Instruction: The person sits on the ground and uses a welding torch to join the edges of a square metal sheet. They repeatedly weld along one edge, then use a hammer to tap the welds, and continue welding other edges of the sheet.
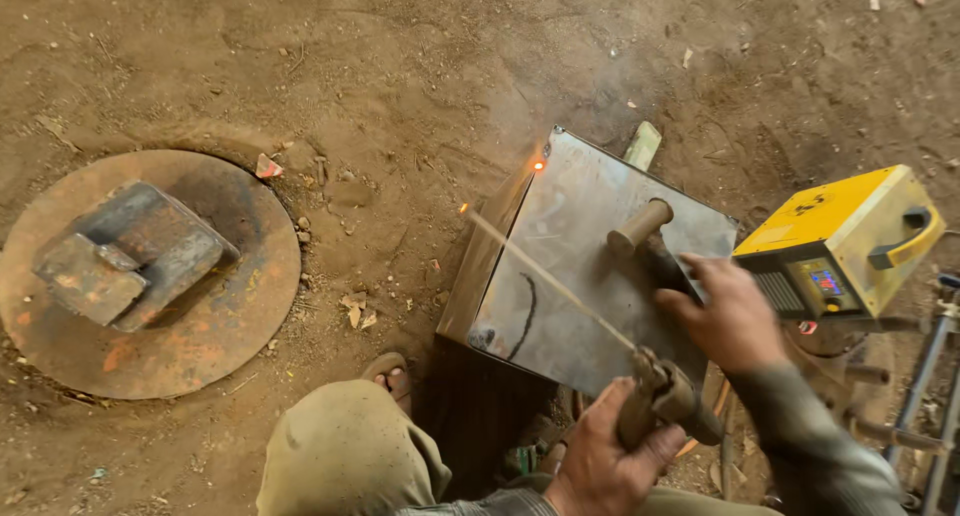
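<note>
Metal box point(590, 266), sheet steel, grey and scuffed with a dark curved mark on its top face, sits on bare earth floor point(400, 66) at about 3 o'clock from frame centre. Floor: packed brown dirt, littered with chips and scraps.

Left hand point(600, 461) closed around the electrode holder point(660, 401); a thin welding rod point(545, 276) runs from it toward 10 o'clock, tip glowing orange at the box's left edge. A second orange spot point(538, 163) glows at the box's far corner (faint smoke above it).

Right hand point(730, 316) wrapped around the dark handle of a hammer point(645, 231), whose cylindrical head rests on the box top.

At 9 o'clock: rusty round steel plate point(235, 306) set in the dirt, carrying rough grey metal blocks point(125, 256).

At 3 o'clock: yellow box-shaped welding machine point(840, 241), small coloured display on its front panel, curved grey handle on top.
</note>
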